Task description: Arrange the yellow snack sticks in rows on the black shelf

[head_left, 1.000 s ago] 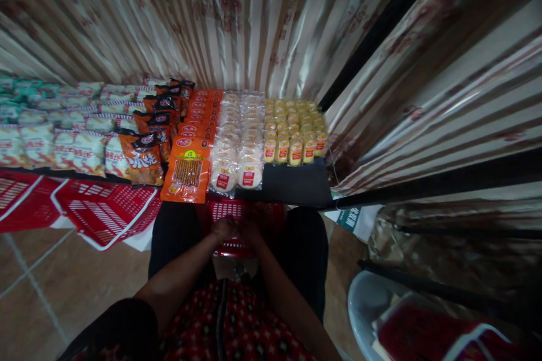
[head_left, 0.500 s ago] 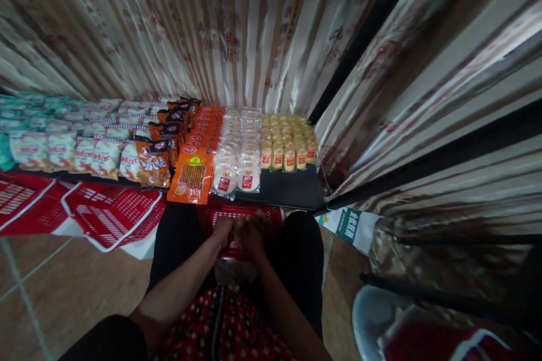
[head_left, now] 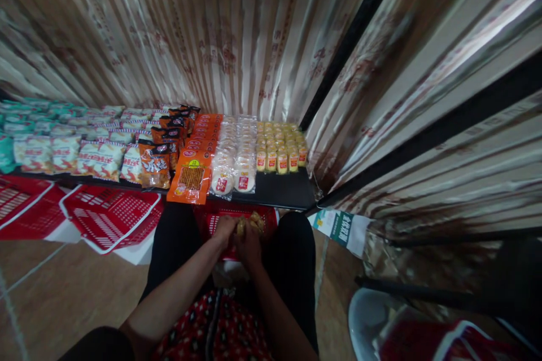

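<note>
Between my knees, low in front of me, my left hand (head_left: pixel 224 229) and my right hand (head_left: pixel 249 245) are close together over a red plastic basket (head_left: pixel 271 218). Both hands have their fingers curled round small yellow-brown wrapped snacks (head_left: pixel 256 219), which look like the yellow packs on the shelf. Dim light and the hands themselves hide how many there are. Just ahead, on the black shelf (head_left: pixel 279 187), stand rows of small yellow snack packs (head_left: pixel 282 159) with red labels, next to round white rice crackers (head_left: pixel 244 177) in clear wrappers.
Left along the shelf are orange stick-snack packs (head_left: pixel 192 172), orange-black bags (head_left: pixel 154 164), white bags (head_left: pixel 105 159) and green packs (head_left: pixel 6 152). More red baskets (head_left: pixel 112 214) sit below. Patterned curtain (head_left: pixel 237 28) hangs behind, with black poles (head_left: pixel 355 39). A pale tub (head_left: pixel 358 321) stands right.
The view has shifted slightly. My hands remain together over the basket, and more of the yellow-brown snacks shows between and beyond my fingers.
</note>
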Tool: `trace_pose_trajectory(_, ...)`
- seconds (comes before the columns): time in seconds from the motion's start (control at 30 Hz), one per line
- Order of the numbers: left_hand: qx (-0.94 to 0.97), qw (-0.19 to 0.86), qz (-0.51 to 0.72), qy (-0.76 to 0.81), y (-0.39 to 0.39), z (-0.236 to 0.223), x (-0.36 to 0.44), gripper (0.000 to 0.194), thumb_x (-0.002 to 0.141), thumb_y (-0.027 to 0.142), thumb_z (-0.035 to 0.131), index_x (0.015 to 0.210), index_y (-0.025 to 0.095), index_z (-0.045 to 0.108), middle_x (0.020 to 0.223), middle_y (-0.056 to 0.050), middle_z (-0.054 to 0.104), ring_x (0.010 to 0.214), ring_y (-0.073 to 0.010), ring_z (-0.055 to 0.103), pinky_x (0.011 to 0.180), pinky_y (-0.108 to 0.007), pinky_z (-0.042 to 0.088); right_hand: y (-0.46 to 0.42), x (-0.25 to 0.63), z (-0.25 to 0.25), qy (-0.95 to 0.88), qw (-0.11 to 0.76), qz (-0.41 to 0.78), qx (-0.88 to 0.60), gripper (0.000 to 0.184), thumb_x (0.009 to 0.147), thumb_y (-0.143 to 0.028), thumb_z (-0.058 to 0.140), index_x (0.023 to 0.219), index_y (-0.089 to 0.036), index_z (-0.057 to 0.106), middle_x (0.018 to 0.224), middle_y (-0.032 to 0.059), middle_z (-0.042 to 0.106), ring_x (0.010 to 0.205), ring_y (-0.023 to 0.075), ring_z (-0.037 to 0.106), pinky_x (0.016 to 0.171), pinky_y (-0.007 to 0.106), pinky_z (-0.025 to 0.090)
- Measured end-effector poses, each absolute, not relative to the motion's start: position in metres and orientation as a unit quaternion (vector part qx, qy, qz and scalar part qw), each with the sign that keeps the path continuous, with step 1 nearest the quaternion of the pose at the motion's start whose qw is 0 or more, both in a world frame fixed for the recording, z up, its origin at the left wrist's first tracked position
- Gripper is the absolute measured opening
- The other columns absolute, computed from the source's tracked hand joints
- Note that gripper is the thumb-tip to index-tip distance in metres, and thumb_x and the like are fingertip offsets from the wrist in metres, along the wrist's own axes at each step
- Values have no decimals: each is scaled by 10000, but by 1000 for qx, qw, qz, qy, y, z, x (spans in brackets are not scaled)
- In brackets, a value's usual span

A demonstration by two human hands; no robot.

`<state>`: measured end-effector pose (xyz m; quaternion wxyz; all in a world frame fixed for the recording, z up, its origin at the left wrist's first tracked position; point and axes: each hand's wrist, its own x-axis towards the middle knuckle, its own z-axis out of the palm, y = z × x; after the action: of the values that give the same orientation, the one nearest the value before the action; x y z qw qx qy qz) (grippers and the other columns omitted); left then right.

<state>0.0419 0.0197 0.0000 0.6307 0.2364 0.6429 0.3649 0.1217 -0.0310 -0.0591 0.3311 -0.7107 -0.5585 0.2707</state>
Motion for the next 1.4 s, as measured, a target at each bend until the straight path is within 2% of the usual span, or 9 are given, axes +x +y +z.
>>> trace_pose_trajectory(0.13,250,650,350,626,15,12,46,83,688,201,555,618,168,524,542,22,556,486,-105,523,455,-210,372,-31,128,-46,-546,373,287,-693,543,740,-275,465,1261,-127,490,1273,164,523,1225,271,450,1010,427,372)
trace_pose_trajectory(0.27,286,646,344,618,14,16,50,114,724,263,532,660,170,519,601,14,563,540,-118,549,484,-220,382,-32,137,-38,-496,422,336,-680,566,765,-356,438,1270,-102,460,1264,179,537,1175,264,506,981,422,399)
trace_pose_trajectory(0.43,336,614,339,629,12,17,55,101,751,224,509,664,172,517,628,15,557,569,-107,546,501,-201,372,-36,147,-25,-425,463,377,-681,512,766,-413,433,1198,-151,515,1127,131,636,1002,246,611,853,370,470)
trace_pose_trajectory(0.57,404,566,349,629,9,22,61,89,743,139,507,672,165,554,653,2,573,612,-101,542,555,-193,397,-38,152,-9,-380,457,406,-694,501,754,-446,436,1154,-165,541,1036,113,669,904,239,633,770,334,479)
trace_pose_trajectory(0.77,429,532,370,629,4,30,71,75,746,147,534,768,184,596,654,14,602,626,-107,563,575,-190,420,-35,155,8,-354,496,399,-685,488,784,-416,379,1186,-177,520,1113,94,631,994,215,593,845,314,444)
trace_pose_trajectory(0.97,450,521,398,607,3,41,78,115,741,102,508,770,177,591,720,1,627,667,-106,575,588,-181,423,-31,163,3,-413,489,290,-712,494,800,-397,352,1174,-143,551,1179,140,580,1123,250,513,986,383,358)
trace_pose_trajectory(1.07,445,523,404,605,5,47,79,129,736,83,506,768,175,591,737,-4,639,684,-111,586,597,-180,431,-29,165,0,-415,500,285,-705,511,820,-394,357,1252,-154,487,1220,136,569,1130,240,522,970,388,387)
trace_pose_trajectory(1.23,455,546,419,565,10,49,80,140,749,77,493,792,165,593,767,-22,656,702,-116,603,629,-189,456,-25,167,6,-372,545,345,-668,552,813,-442,408,1272,-137,436,1122,137,633,943,207,631,810,334,498)
trace_pose_trajectory(1.4,445,561,416,561,17,47,82,255,753,87,521,990,176,555,825,-18,648,706,-108,606,629,-187,467,-20,179,23,-366,546,356,-665,462,768,-448,492,1109,-142,553,944,98,683,799,192,652,730,302,515)
